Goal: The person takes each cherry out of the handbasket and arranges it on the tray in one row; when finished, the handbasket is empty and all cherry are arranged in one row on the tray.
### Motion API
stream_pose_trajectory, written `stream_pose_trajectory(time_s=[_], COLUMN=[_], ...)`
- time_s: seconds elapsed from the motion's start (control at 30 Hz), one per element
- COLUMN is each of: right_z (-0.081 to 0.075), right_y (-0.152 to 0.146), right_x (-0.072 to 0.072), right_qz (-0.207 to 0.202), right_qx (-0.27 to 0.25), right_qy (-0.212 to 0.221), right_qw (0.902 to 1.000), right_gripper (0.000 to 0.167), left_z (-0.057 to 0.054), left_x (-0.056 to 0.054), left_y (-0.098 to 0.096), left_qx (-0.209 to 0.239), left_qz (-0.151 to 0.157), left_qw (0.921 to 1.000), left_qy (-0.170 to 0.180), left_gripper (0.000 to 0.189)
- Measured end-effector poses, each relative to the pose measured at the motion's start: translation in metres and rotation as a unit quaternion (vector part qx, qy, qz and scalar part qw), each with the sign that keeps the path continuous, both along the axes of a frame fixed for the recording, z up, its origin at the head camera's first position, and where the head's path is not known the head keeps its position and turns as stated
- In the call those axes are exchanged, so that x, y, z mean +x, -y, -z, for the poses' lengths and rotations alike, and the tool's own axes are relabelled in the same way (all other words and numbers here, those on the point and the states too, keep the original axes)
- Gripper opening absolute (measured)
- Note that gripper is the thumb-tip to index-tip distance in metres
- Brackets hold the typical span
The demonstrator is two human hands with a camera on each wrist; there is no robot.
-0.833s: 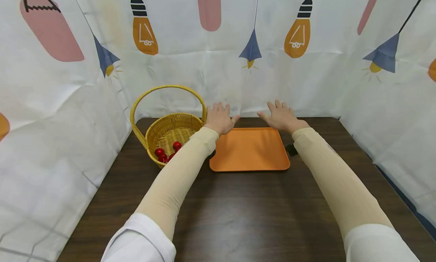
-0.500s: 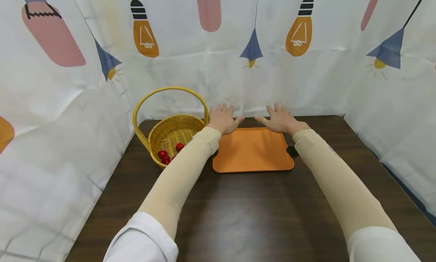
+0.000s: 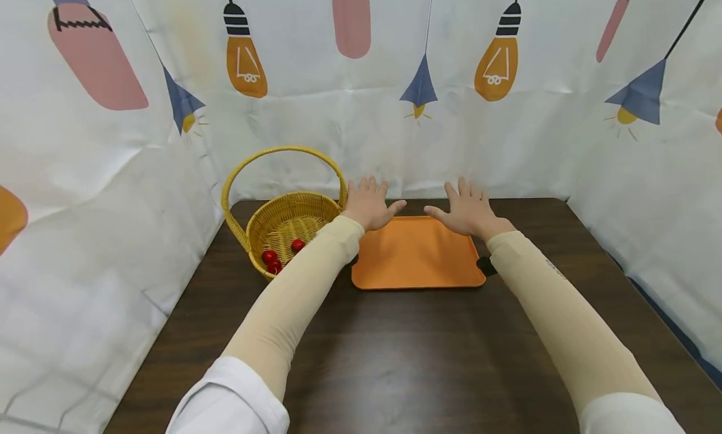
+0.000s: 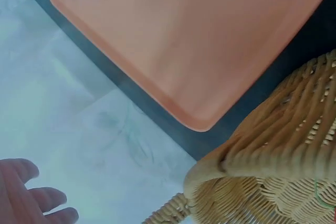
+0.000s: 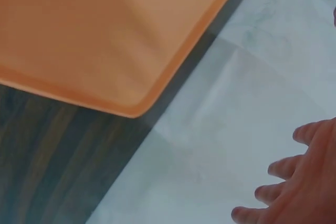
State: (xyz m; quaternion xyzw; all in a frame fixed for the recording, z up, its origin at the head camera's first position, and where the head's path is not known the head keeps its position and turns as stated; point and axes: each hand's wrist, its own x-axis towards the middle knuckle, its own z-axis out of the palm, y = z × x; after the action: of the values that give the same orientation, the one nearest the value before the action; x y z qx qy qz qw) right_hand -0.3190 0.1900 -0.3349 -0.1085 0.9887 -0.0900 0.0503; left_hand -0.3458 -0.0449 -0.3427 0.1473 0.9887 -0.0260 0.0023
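My left hand (image 3: 368,206) is held out with fingers spread over the back left of an orange tray (image 3: 418,258), holding nothing. Across from it, above the tray's back right corner, my right hand (image 3: 467,212) is also spread and holds nothing. Left of the tray stands a yellow wicker basket (image 3: 265,227) with a tall arched handle. Several small red fruits (image 3: 269,256) lie inside it, some partly hidden by my left forearm. In the left wrist view the basket's rim (image 4: 273,166) sits near the tray's corner (image 4: 197,121); only fingertips (image 4: 50,198) show.
A dark brown wooden table (image 3: 395,359) carries the tray and basket. White cloth (image 3: 361,127) printed with lamps and bulbs hangs behind the table and along both sides. The basket's handle (image 3: 287,149) rises close beside my left hand.
The whole view shifts slightly as the head camera moves. Both hands stay spread over the tray; the basket and tray stay in place.
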Motion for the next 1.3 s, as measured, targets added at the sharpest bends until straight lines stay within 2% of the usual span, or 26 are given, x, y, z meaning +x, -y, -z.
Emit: stream_pose_trajectory(time_s=[0.13, 0.27, 0.47, 0.6, 0.7, 0.77, 0.87, 0.97, 1.0, 1.07, 1.17, 1.3], right_z=[0.014, 0.021, 0.028, 0.039, 0.048, 0.052, 0.059, 0.066, 0.068, 0.072, 0.079, 0.087], right_y=[0.0, 0.004, 0.009, 0.013, 0.017, 0.021, 0.031, 0.043, 0.047, 0.055, 0.065, 0.077], right_x=[0.006, 0.007, 0.01, 0.016, 0.022, 0.027, 0.033, 0.039, 0.041, 0.045, 0.05, 0.057], right_qz=[-0.009, -0.024, -0.031, -0.046, -0.057, -0.065, -0.078, -0.087, -0.089, -0.093, -0.102, -0.111], right_qx=[0.008, 0.009, -0.003, -0.032, -0.066, -0.09, -0.122, -0.149, -0.16, -0.18, -0.202, -0.234], right_qy=[0.008, 0.0, 0.008, 0.015, 0.015, 0.015, 0.017, 0.019, 0.019, 0.018, 0.012, 0.0], right_qw=[0.9999, 0.9997, 0.9995, 0.9983, 0.9961, 0.9937, 0.9893, 0.9848, 0.983, 0.979, 0.974, 0.966], right_gripper=[0.101, 0.101, 0.1, 0.099, 0.097, 0.096, 0.095, 0.091, 0.089, 0.084, 0.075, 0.066], left_z=[0.009, 0.015, 0.024, 0.028, 0.029, 0.03, 0.031, 0.03, 0.03, 0.029, 0.035, 0.047], left_x=[0.004, 0.01, 0.029, 0.048, 0.061, 0.067, 0.076, 0.084, 0.087, 0.093, 0.1, 0.106], left_y=[0.0, 0.003, 0.01, 0.021, 0.031, 0.04, 0.056, 0.076, 0.083, 0.098, 0.12, 0.149], left_qx=[0.001, 0.003, 0.027, 0.071, 0.123, 0.161, 0.22, 0.279, 0.297, 0.337, 0.399, 0.471], left_qz=[0.01, 0.015, 0.049, 0.064, 0.071, 0.074, 0.071, 0.059, 0.054, 0.041, 0.02, -0.016], left_qw=[0.9999, 0.9999, 0.9984, 0.9951, 0.9895, 0.9841, 0.9725, 0.954, 0.946, 0.9243, 0.8793, 0.8075], left_qy=[0.004, -0.005, 0.001, 0.024, 0.028, 0.013, -0.027, -0.092, -0.119, -0.174, -0.259, -0.355], left_gripper=[0.088, 0.088, 0.085, 0.082, 0.076, 0.071, 0.059, 0.044, 0.039, 0.03, 0.022, 0.019])
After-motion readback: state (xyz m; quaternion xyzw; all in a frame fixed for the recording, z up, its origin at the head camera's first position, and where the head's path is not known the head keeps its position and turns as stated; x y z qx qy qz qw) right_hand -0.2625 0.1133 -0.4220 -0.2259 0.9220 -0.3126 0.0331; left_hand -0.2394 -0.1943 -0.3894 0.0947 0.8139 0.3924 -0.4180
